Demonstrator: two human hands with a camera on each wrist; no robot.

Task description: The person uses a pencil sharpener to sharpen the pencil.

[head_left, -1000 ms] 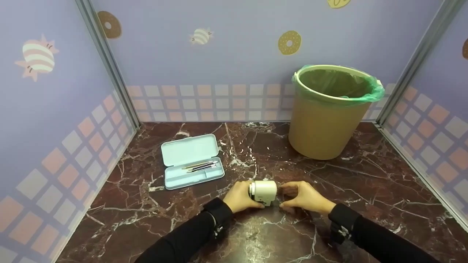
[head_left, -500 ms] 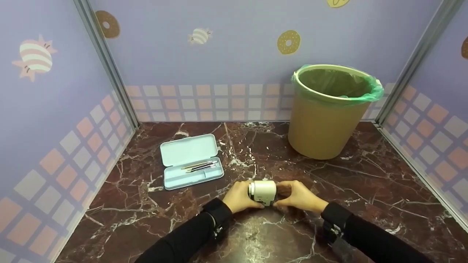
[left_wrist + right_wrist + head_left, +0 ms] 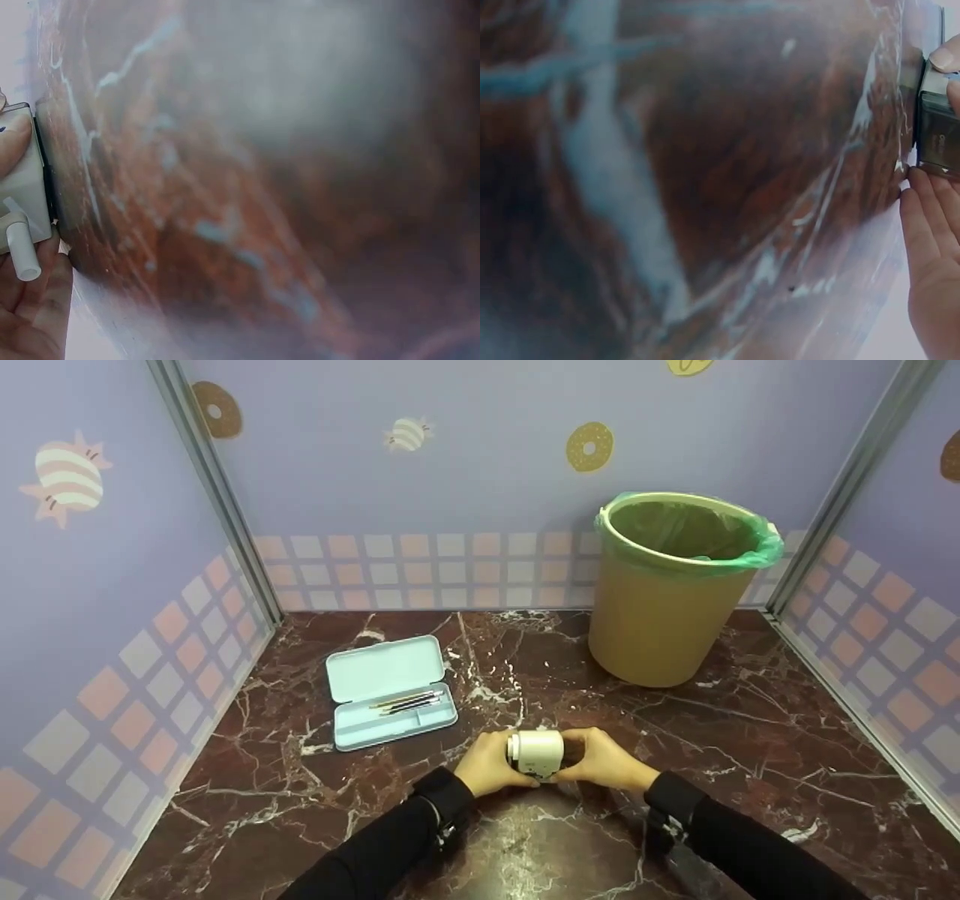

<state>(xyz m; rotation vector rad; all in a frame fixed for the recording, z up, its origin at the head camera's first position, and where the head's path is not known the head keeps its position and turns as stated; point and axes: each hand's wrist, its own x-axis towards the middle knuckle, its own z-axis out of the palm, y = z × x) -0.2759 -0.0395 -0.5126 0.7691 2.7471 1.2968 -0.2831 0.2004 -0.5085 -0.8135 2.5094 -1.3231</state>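
Observation:
A small white crank pencil sharpener (image 3: 540,748) stands on the marbled table between both hands. My left hand (image 3: 484,765) grips its left side, with the thumb along the front. From the right, my right hand (image 3: 604,761) holds the sharpener with the thumb in front and fingers behind. A white crank handle (image 3: 24,259) sticks out in the left wrist view. The right wrist view shows a dark see-through shavings drawer (image 3: 937,139) between the thumb and fingers. Part of the sharpener's base is hidden by the hands.
An open light-blue pencil case (image 3: 386,671) with several pencils (image 3: 409,703) lies behind and left of the hands. A tan bin (image 3: 660,622) lined with a green bag stands at the back right. White crumbs dot the table behind the sharpener. Patterned walls enclose the sides.
My right hand has moved left, from just beside the sharpener to holding its right side. The left hand keeps its grip, and the sharpener stays nearly in place.

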